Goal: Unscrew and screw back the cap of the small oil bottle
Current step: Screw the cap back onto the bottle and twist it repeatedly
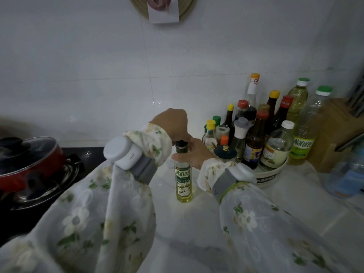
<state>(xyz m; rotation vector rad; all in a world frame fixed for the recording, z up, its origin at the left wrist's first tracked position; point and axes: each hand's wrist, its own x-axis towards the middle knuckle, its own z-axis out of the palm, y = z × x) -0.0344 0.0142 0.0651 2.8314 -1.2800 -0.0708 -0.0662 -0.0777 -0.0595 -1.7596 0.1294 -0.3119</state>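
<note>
small oil bottle [183,180] upright on desk [246,203] | right hand [194,152] fingers wrapped round its shoulder to brace it | left hand [173,125] fingers pinching dark cap [181,145] from above to twist | cap seated on neck

**Both hands on the small oil bottle**

The oil bottle [183,180] stands upright on the white counter [295,194]. The left hand [173,125] comes down from above it, fingers closed around the dark cap [181,146]. The right hand [194,152] grips the bottle's shoulder just under the cap. Both arms wear flowered sleeves with a white device strapped at each wrist. Right of the bottle sits a round white tub [269,177] crowded with sauce bottles. Left of the bottle, a red pot [29,164] with a glass lid rests on the stove.
</note>
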